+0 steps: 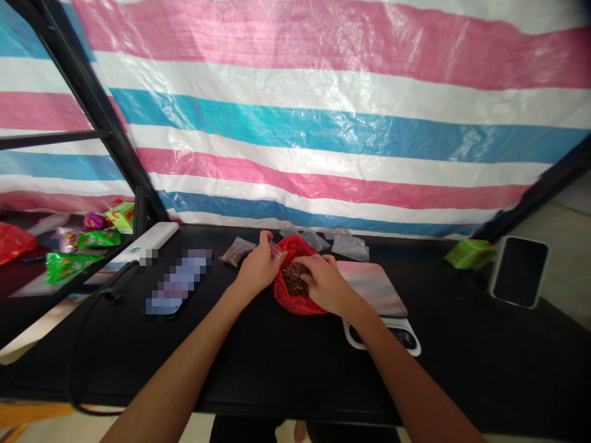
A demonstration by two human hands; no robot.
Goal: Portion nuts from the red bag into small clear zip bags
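Along the near edge of a black tabletop (286, 369), two bare forearms reach inward. Left hand (258, 269): fingertips pinched closed on a small clear plastic piece (276, 250), too small to identify further. Right hand (325, 284): fingers (310, 263) partly open and curved down over the mouth of a red plastic bag (290, 301), close to the dark brown pieces (294, 280) inside it; whether they hold any piece cannot be told. The bag lies on the tabletop between the hands.

Right of the bag, a pink-and-grey pad (372, 286) overlaps a white-edged black mat (383, 335). Left of the left hand lie a pixelated, unreadable flat object (179, 282) and a black cable (106, 307). Just beyond the hands are a small clear bag of brown pieces (236, 252) and clear plastic bags (349, 247). Farther right are a green box (470, 253) and a black phone in a pale case (519, 272). Far left, past a white oblong box (152, 240) and a black frame (117, 154), lie green snack packets (76, 258) and a red bag (13, 241). A pink, white and blue striped tarpaulin (323, 123) closes the background.
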